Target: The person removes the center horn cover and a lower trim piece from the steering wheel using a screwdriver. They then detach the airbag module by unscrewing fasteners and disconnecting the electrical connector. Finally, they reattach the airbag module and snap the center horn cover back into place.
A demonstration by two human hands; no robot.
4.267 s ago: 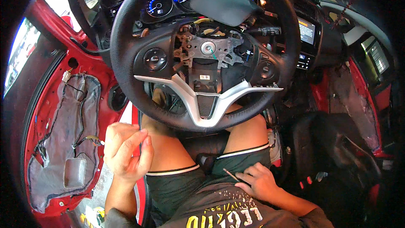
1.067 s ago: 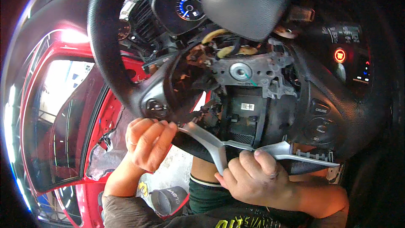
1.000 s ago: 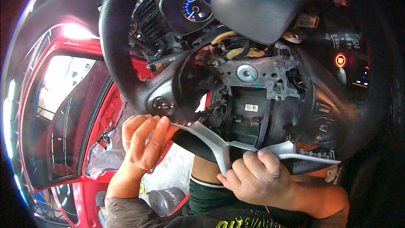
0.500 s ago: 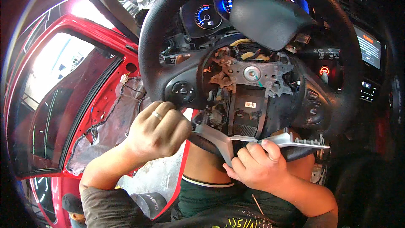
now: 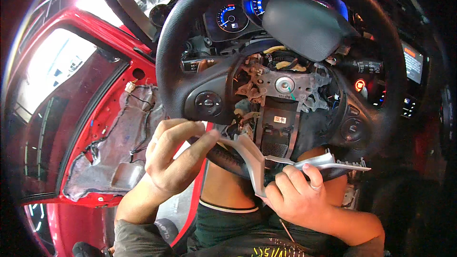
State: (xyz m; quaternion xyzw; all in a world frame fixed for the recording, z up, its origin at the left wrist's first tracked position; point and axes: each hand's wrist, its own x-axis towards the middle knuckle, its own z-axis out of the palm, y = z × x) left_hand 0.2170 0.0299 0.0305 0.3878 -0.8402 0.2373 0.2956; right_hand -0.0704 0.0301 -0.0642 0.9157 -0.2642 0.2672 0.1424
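Observation:
A silver plastic steering wheel trim piece (image 5: 254,162) with several prongs at its right end lies across the lower part of the black steering wheel (image 5: 167,66). My right hand (image 5: 297,190) is closed around its middle, thumb on top. My left hand (image 5: 173,157) is at the wheel's lower left, thumb and fingers pinched at the trim's left end, which they partly hide. Above, the wheel's metal hub plate (image 5: 312,83) is exposed, its centre bolt showing. The black airbag cover (image 5: 304,28) hangs over the top of the hub, with yellow wiring (image 5: 290,64) below it.
An open red car door (image 5: 102,145) with its inner panel off stands at left. Behind the wheel is a lit gauge cluster (image 5: 232,18). Stalks, a glowing red start button (image 5: 360,84) and a screen (image 5: 412,64) are at right. My legs (image 5: 228,185) are under the wheel.
My left hand's fingers have loosened from a fist into a longer pinch. The trim's left arm has risen slightly. My right hand keeps its hold. The view has shifted a little.

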